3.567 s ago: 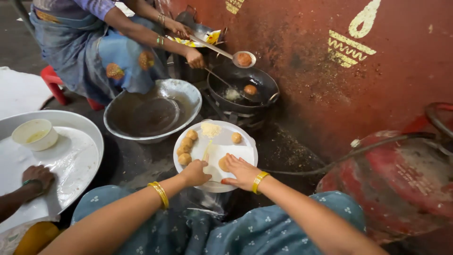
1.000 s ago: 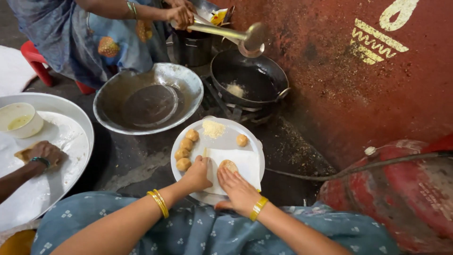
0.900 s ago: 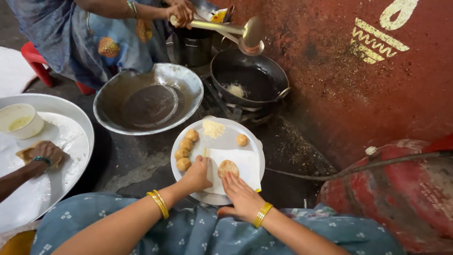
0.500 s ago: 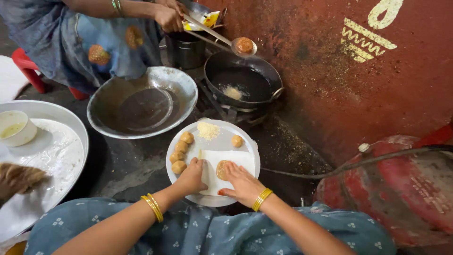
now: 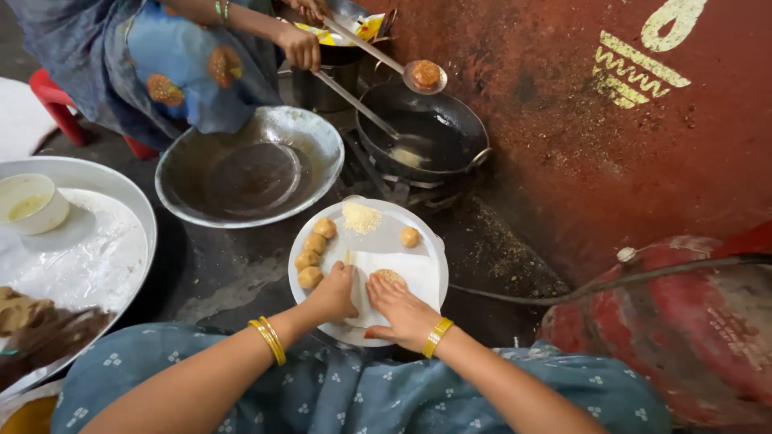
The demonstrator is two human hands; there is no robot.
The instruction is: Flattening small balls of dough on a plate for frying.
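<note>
On the plate point(image 5: 434, 241), at its near edge, the right hand point(image 5: 404, 309) lies flat with fingers spread, its fingertips point(image 5: 379, 283) pressing a dough disc point(image 5: 392, 277) down onto a white sheet point(image 5: 402, 277); nothing is gripped, the palm is open so the weight can flatten the piece; the left hand point(image 5: 334, 291) sits just beside it at the plate's near left, fingers curled over the sheet's edge, apparently pinning it so it does not slide, though whether it actually pinches the sheet I cannot tell.

The sheet covers the plate's near half, seemingly there to keep the dough from sticking; along the plate's left rim four dough balls point(image 5: 311, 255) lie in a curved row, within reach of the left hand; a fifth ball point(image 5: 410, 236) sits alone toward the plate's right; a heap of crumbs point(image 5: 361, 217) lies at the plate's far side, near enough for dipping.

Beyond the plate stands a dark pan point(image 5: 426, 133) on a burner; another person's hand point(image 5: 301, 50) holds a ladle point(image 5: 425, 75) over it with a browned piece in its bowl, lifted clear as if to drain; left of the plate and farther off rests a wide metal bowl point(image 5: 249, 165), and well to the plate's left a large tray point(image 5: 88, 249) with a small bowl point(image 5: 30, 205) on it; right of the plate lies a red cylinder point(image 5: 683, 321) with a hose.
</note>
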